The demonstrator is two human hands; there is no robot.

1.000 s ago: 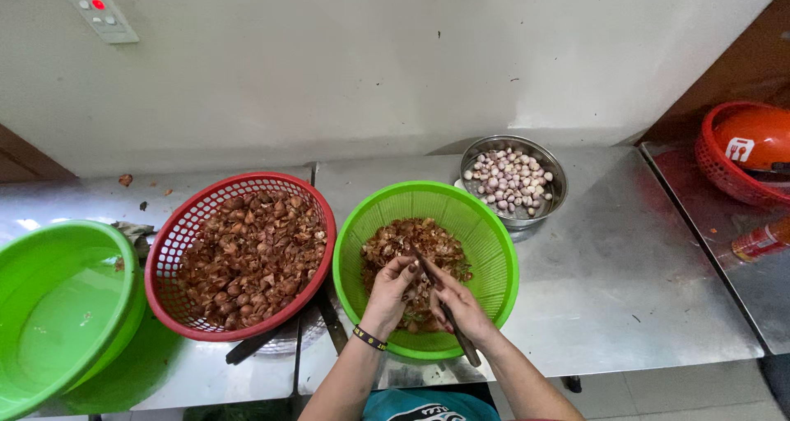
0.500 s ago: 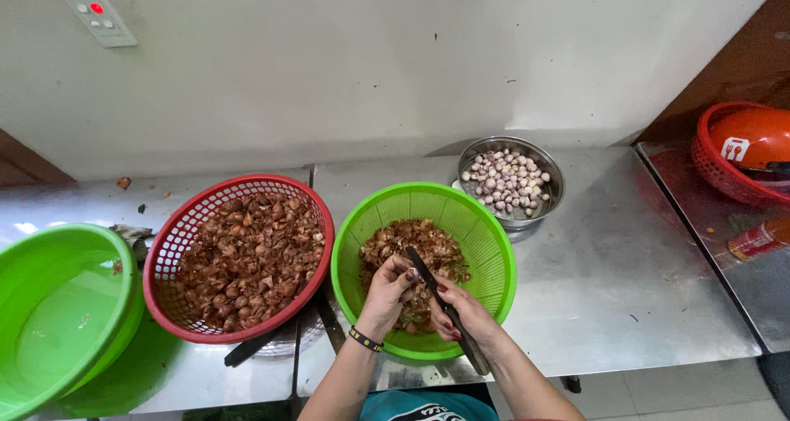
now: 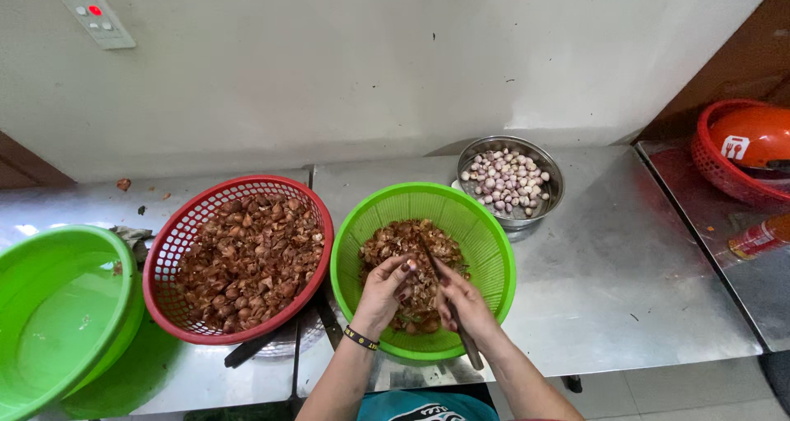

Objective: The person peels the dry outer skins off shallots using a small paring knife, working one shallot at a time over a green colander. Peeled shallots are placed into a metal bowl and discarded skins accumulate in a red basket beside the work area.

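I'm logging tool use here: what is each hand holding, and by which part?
Right hand grips a knife by its handle; left hand pinches a small shallot at the fingertips.

green colander (image 3: 485,232), red basket (image 3: 177,248), brown peels (image 3: 247,260), steel bowl (image 3: 553,174)

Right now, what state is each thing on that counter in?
Green basket: partly filled with brown peels.
Red basket: heaped with brown unpeeled bulbs.
Steel bowl: holds peeled pale bulbs.
Green basin: nearly empty.
Left hand: pinching a bulb.
Right hand: gripping a knife.
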